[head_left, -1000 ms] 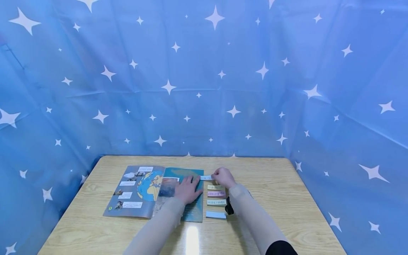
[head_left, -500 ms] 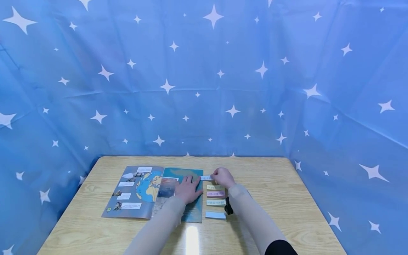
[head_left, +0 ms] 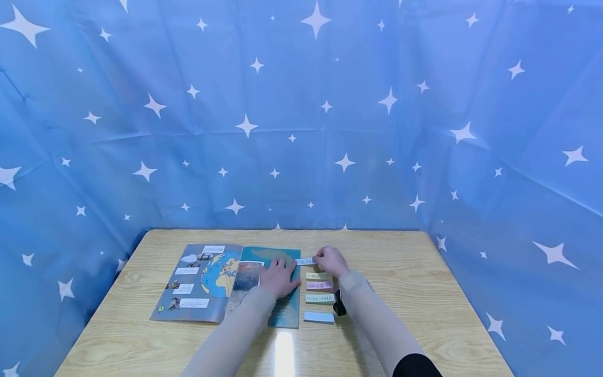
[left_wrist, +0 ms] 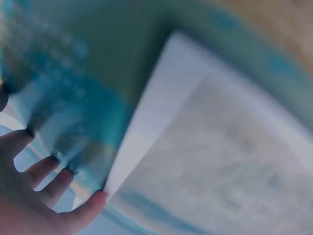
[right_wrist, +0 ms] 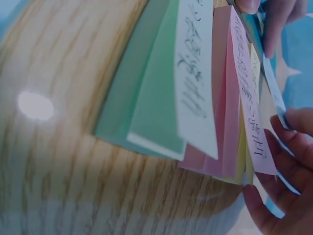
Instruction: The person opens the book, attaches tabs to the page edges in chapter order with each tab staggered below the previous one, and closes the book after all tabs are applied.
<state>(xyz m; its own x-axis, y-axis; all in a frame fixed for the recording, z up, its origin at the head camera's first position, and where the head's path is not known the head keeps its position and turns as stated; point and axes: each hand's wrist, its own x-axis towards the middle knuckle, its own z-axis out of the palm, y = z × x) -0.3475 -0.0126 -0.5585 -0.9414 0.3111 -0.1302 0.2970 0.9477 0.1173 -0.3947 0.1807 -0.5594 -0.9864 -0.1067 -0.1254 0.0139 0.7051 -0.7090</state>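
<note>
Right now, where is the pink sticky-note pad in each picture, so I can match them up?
Head: the pink pad lies right of the open book, between the yellow pad and the green pad.
Left wrist: not in it.
Right wrist: right of centre, between green and yellow.
Landmark in all three: the left hand, on the book, lower left, and top right respectively.

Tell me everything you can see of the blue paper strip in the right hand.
The strip is narrow, pale blue and looks like thin paper, with dark handwriting too small to read. It runs roughly sideways between the right edge of the open book and the right hand, beyond the yellow notes. The right hand pinches its right end, hiding that part. The left hand has a fingertip at its other end; whether it presses there is unclear.
</note>
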